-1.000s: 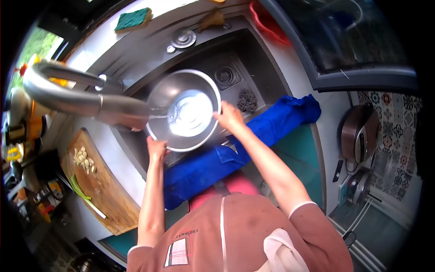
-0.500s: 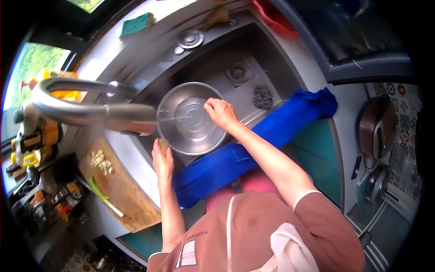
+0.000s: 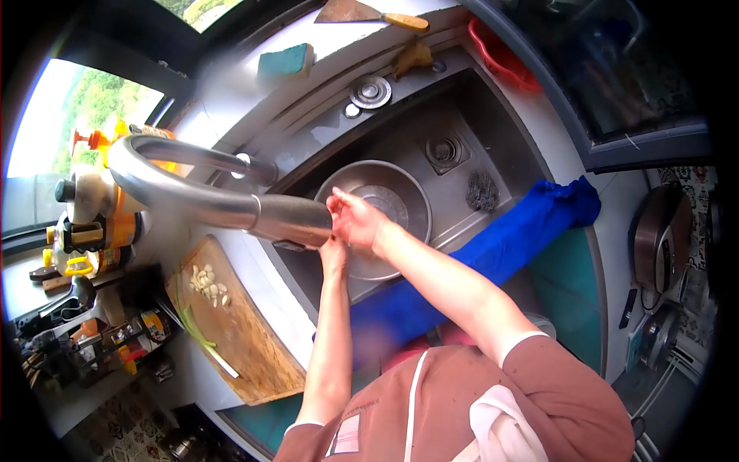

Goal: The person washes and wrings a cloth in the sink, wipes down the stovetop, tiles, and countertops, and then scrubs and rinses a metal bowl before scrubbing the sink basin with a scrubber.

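My two hands are close together under the spout of the steel faucet [image 3: 292, 223], over a round metal bowl [image 3: 416, 192] in the sink. My right hand [image 3: 360, 219] is open, its fingers loosely bent and slightly apart, just beside the faucet head. My left hand [image 3: 334, 248] sits beneath and behind the faucet head. Its fingers are mostly hidden by the spout and my right hand, so anything in them cannot be made out. The bowl stands upright in the steel sink [image 3: 493, 131], partly covered by my hands and forearms.
A wooden cutting board [image 3: 262, 346] at left holds garlic cloves [image 3: 208, 283] and a green onion [image 3: 202, 339]. A steel scrubber [image 3: 483, 190] lies in the sink. Blue cloth [image 3: 500, 239] drapes the front edge. A sponge [image 3: 286, 61], scraper [image 3: 369, 15] and red basin [image 3: 504, 58] stand behind.
My right hand has left the bowl's right side and moved left to the faucet. My left hand has come up from beside the bowl to meet it. The view has shifted.
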Available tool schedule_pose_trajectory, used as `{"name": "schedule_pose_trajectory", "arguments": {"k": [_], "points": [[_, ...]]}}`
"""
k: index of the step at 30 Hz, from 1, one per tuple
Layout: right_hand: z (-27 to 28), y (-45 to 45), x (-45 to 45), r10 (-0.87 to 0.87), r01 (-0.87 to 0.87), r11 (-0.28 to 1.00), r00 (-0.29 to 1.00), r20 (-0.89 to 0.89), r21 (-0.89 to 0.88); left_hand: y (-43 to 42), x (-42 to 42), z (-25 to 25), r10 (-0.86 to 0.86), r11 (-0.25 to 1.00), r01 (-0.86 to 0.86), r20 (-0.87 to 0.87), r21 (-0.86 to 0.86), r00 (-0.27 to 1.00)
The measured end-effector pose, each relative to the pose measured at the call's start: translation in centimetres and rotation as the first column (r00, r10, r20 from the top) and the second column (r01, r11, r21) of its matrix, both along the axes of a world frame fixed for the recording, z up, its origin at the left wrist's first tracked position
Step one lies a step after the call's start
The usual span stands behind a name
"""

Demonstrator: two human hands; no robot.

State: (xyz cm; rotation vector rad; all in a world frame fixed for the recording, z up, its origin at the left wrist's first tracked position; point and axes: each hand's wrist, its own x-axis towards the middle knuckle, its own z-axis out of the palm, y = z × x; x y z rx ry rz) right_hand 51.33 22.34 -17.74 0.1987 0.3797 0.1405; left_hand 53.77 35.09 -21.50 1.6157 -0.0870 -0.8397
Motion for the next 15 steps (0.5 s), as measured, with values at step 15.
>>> {"name": "schedule_pose_trajectory", "arguments": {"k": [15], "points": [[1.2,0.2,3.8,-0.305,-0.321,-0.776,0.945,-0.122,-0.544,-8.0,-3.0,13.6,0.313,0.761,-0.615,-0.715,-0.205,0.625]]}}
